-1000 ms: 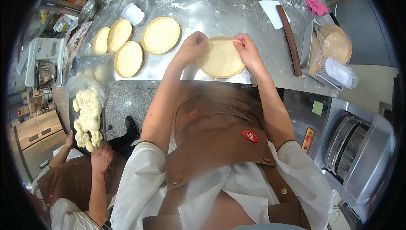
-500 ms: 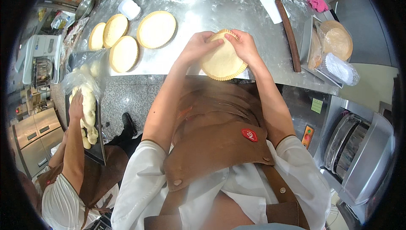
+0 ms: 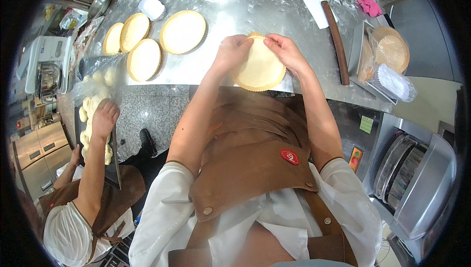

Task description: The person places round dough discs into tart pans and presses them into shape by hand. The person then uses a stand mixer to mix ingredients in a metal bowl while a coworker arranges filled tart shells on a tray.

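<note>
Near the front edge of the steel table, a round tart shell (image 3: pixel 260 68) of pale dough with a fluted rim is between my two hands. My left hand (image 3: pixel 232 53) is closed on its upper left rim, with the thumb over the inner side. Gripping the upper right rim, my right hand (image 3: pixel 286 54) has its thumb bent over the edge. Both thumbs are near the far rim. To the left lie several more tart shells, including a large round one (image 3: pixel 182 32) and a nearer one (image 3: pixel 144 60).
A dark wooden rolling pin (image 3: pixel 336 43) lies at right beside a white sheet (image 3: pixel 314 11). Further right, a metal tray (image 3: pixel 359 46) holds bagged brown rounds and white paper cups. At lower left, a co-worker's hand (image 3: pixel 104 117) is over a dark tray of dough pieces.
My thumbs have moved from the dough's upper face closer to the far rim, and my right hand has shifted slightly right. The co-worker's hand has moved right over the dough tray.
</note>
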{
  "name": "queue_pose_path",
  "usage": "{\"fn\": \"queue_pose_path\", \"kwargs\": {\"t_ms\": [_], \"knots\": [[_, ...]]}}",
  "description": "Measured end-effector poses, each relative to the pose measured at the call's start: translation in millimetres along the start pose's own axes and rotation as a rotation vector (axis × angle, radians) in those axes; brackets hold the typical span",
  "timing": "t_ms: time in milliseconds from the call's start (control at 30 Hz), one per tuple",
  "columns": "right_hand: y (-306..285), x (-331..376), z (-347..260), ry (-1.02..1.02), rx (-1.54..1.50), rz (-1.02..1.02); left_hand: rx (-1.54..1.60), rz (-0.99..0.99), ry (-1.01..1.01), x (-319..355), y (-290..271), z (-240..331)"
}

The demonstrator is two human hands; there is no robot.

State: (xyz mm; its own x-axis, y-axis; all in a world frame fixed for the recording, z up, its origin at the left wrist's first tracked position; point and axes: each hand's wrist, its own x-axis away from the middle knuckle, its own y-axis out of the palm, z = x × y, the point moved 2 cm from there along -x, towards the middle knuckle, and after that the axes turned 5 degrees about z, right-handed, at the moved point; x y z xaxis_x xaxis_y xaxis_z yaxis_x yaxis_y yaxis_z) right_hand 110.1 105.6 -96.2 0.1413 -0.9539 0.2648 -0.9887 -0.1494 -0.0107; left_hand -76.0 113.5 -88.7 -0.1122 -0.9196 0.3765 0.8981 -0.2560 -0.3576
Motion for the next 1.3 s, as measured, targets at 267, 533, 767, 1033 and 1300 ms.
{"fn": "queue_pose_path", "kwargs": {"t_ms": [267, 533, 767, 1033, 1300], "knots": [[-9, -6, 20, 0.053, 0.027, -0.009, 0.17, -0.1, 0.035, 12, -1, 1], [-16, 5, 13, 0.068, -0.073, -0.033, 0.42, 0.018, -0.091, 16, 1, 3], [-13, 0, 12, 0.039, 0.0, -0.038, 0.332, -0.033, -0.059, 6, 2, -11], [-12, 6, 7, 0.043, 0.2, 0.022, 0.459, -0.025, -0.089, 25, -2, 11], [0, 9, -6, -0.044, -0.032, 0.023, 0.395, 0.055, -0.066, 14, 2, 5]]}}
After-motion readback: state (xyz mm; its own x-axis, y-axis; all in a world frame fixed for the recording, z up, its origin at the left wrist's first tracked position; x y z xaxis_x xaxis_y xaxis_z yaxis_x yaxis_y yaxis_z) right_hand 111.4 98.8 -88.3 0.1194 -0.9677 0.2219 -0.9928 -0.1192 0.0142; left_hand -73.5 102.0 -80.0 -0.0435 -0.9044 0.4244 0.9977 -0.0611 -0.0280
